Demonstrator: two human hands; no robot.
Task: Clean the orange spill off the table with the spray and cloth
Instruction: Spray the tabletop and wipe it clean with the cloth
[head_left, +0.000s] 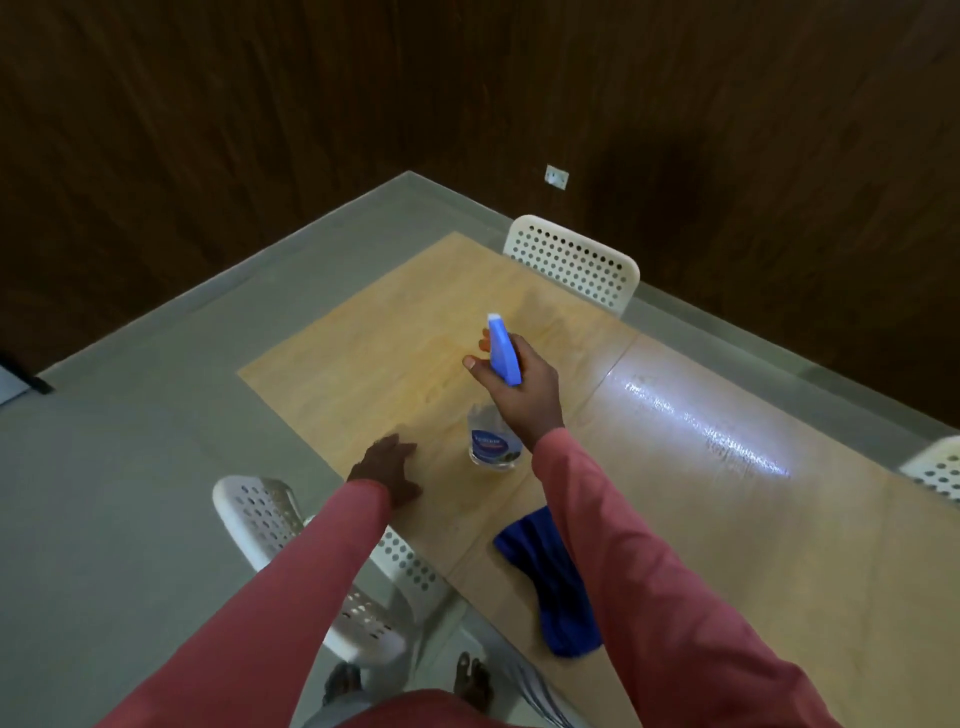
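My right hand grips a clear spray bottle by its blue trigger head, held above the wooden table with the nozzle aimed at the far end. A faint orange-tinted wet patch spreads on the table surface ahead of the nozzle. My left hand rests flat on the table's near-left edge, fingers spread, holding nothing. A dark blue cloth lies crumpled on the table near my right forearm.
White perforated chairs stand around the table: one at the far end, one below my left arm, one at the right edge. Grey floor lies to the left. Dark wooden walls enclose the corner.
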